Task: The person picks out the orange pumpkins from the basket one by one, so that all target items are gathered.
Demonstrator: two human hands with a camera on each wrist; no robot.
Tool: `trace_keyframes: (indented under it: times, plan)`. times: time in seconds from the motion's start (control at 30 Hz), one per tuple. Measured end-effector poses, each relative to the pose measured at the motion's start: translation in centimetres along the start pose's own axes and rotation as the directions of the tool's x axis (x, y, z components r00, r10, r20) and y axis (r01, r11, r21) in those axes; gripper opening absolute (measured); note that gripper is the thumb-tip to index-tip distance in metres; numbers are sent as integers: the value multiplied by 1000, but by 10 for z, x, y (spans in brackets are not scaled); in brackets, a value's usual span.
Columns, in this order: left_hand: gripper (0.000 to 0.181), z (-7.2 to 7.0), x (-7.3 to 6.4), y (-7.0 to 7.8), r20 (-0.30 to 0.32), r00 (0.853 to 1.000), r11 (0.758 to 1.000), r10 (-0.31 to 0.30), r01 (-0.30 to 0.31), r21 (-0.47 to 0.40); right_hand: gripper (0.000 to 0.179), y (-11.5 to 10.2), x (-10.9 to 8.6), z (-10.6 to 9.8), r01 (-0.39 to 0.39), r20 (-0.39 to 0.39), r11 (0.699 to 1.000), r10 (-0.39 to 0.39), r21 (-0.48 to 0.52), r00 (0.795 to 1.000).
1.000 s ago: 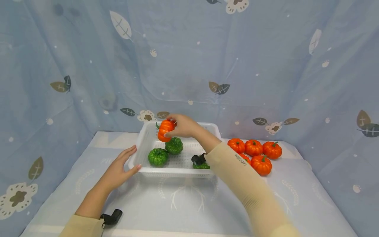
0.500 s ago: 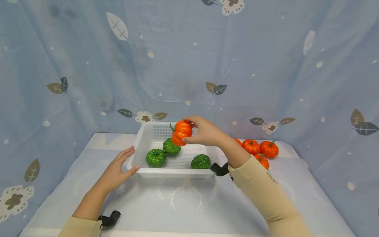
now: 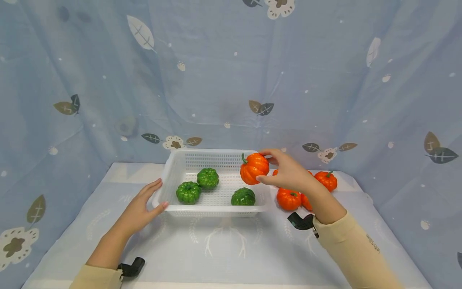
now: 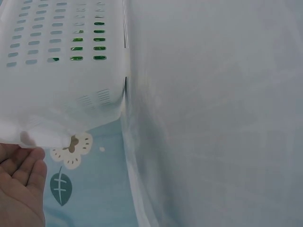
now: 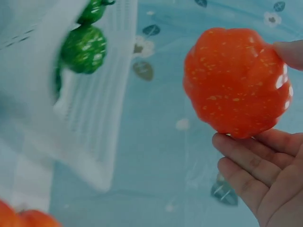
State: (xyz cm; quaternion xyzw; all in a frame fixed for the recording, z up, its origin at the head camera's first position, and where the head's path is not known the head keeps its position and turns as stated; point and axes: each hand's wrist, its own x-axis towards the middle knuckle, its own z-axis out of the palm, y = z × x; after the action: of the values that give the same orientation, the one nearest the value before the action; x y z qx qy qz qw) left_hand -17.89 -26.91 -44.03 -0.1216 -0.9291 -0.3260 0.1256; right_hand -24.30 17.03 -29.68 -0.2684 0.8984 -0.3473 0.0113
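Observation:
My right hand pinches an orange toy pumpkin with a green stem, thumb on one side and fingers on the other. It is held up over the right end of a white plastic basket; the right wrist view shows the smooth, speckled orange pumpkin from beneath. My left hand is at the basket's left end, thumb and fingers spread and fairly straight, fingertips right at the rim. Inside the basket lie three green pumpkins, one at the front left, one behind it and one at the front right.
Several more orange pumpkins sit on the table right of the basket, partly hidden behind my right hand and forearm. A pale cloth covers the table. Behind it hangs a blue patterned curtain.
My right hand has carried the orange pumpkin rightward, from over the basket's left half to its right end. The front-right green pumpkin came into full view. The left hand stayed at the basket.

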Motion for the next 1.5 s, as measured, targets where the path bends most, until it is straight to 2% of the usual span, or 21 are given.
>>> trace_keyframes:
  times: [0.23, 0.4, 0.67, 0.9, 1.0, 1.17, 1.37, 1.5]
  plan:
    - [77, -3, -3, -1, 7, 1000, 1000, -8, 8, -10, 74, 29, -27, 0, -56, -56, 998, 57, 23, 997]
    - [77, -2, -4, -1, 5, 1000, 1000, -8, 8, -12, 79, 44, -51, -11, -111, -102, 994, 109, -12, 989]
    - [76, -3, -5, 1, 9, 1000, 1000, -29, 29, -7, 81, 68, -81, -31, -142, -141, 990, 141, -3, 980]
    - [77, -3, -5, 1, 14, 999, 999, -38, 38, 4, 83, 97, -104, -44, -166, -211, 981, 143, -96, 967]
    - [77, -3, -4, 1, 19, 999, 999, -37, 37, 7, 85, 110, -116, -48, -205, -232, 973, 177, -103, 956]
    - [77, -3, -1, 1, 25, 999, 1000, -24, 24, 9, 89, 130, -134, -52, -307, -241, 949, 281, -77, 929]
    - [76, -2, 1, 1, 13, 1000, 1000, 1, -1, 8, 94, 153, -146, -54, -390, -254, 919, 363, -63, 897]
    - [76, -2, 2, 2, 12, 1000, 1000, 2, -2, 11, 95, 166, -151, -53, -420, -276, 905, 388, -69, 880]
